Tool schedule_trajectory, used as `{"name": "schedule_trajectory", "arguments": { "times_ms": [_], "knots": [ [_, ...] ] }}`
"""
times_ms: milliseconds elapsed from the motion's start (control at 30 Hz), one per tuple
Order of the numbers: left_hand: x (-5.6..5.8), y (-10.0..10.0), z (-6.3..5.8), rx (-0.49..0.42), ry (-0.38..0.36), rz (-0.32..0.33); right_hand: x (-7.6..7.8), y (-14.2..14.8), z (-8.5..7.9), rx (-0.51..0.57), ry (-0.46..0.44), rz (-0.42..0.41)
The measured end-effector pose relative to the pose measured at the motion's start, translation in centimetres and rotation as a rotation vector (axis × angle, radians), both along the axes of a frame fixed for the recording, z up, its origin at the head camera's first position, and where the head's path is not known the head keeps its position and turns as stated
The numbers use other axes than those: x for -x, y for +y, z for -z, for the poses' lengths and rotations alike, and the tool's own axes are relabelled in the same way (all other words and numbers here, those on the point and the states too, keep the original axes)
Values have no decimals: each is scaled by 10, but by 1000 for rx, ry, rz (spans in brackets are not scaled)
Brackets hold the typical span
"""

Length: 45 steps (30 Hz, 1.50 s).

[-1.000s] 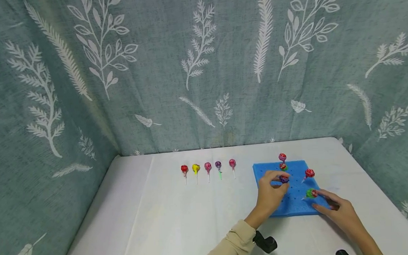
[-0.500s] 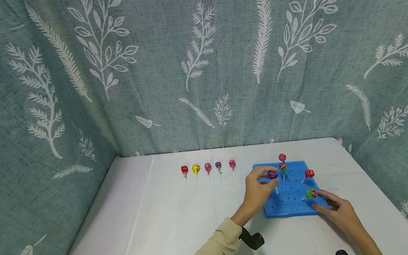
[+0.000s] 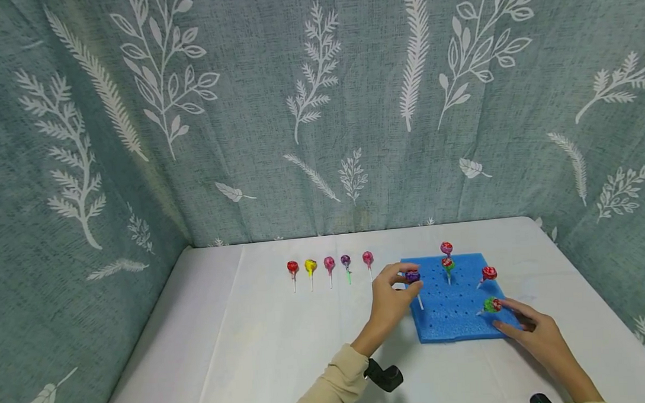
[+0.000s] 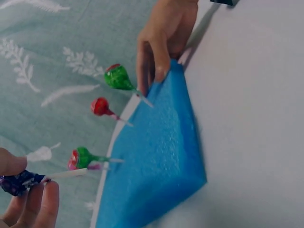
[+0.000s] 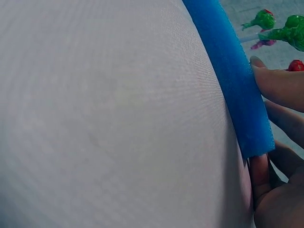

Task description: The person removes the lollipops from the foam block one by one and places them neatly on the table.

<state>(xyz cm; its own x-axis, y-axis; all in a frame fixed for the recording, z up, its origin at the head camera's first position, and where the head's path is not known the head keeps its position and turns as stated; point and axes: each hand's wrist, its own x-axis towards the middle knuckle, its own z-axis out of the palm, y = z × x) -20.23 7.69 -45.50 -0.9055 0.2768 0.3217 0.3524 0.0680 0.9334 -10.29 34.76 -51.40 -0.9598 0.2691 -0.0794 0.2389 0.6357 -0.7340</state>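
Observation:
My left hand (image 3: 392, 297) pinches a dark purple-wrapped lollipop (image 3: 413, 276) by its candy end, over the left side of a blue foam board (image 3: 444, 322) dotted with small holes. The lollipop's white stick (image 4: 71, 174) points free of the foam in the left wrist view. My right hand (image 3: 537, 333) grips the board's near right corner; in the right wrist view the thumb (image 5: 280, 85) lies on its upper side. Close to those fingers, a green and red lollipop (image 3: 491, 305) stands tilted in the foam. A red lollipop (image 3: 489, 273) and a red-green one (image 3: 448, 263) also stand in it.
Left of the board, several lollipops lie in a row on the white table (image 3: 274, 345), among them a red one (image 3: 292, 266) and a yellow one (image 3: 310, 265). Another pink-red lollipop (image 3: 446, 248) shows at the board's back edge. A leaf-patterned curtain (image 3: 255, 121) hangs behind.
My left hand has moved left across the board with the purple lollipop, from the middle to the left side; its stick has come into view. My right hand has stayed at the corner.

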Motion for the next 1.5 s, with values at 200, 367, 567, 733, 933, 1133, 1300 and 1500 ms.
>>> {"name": "schedule_trajectory", "arguments": {
  "times_ms": [200,367,567,733,933,1133,1300,1500],
  "knots": [
    [-4,-9,-9,-16,-58,-19,0,0,-1,12,-9,-4],
    [3,-14,8,-25,-98,-27,-1,1,0,22,-20,0],
    [8,-20,18,-3,-117,-70,-1,0,1,11,-17,2],
    [11,-28,22,-3,-125,-99,-2,1,1,2,-16,6],
    [15,-34,28,-33,-160,-119,-2,0,2,-4,-10,11],
    [18,-40,32,-42,-185,-118,-2,-1,2,-11,15,10],
    [18,-44,33,-47,-202,-109,-2,-2,2,-10,31,9],
    [18,-48,36,-26,-216,-106,-2,-2,2,-16,21,13]
  ]
}}
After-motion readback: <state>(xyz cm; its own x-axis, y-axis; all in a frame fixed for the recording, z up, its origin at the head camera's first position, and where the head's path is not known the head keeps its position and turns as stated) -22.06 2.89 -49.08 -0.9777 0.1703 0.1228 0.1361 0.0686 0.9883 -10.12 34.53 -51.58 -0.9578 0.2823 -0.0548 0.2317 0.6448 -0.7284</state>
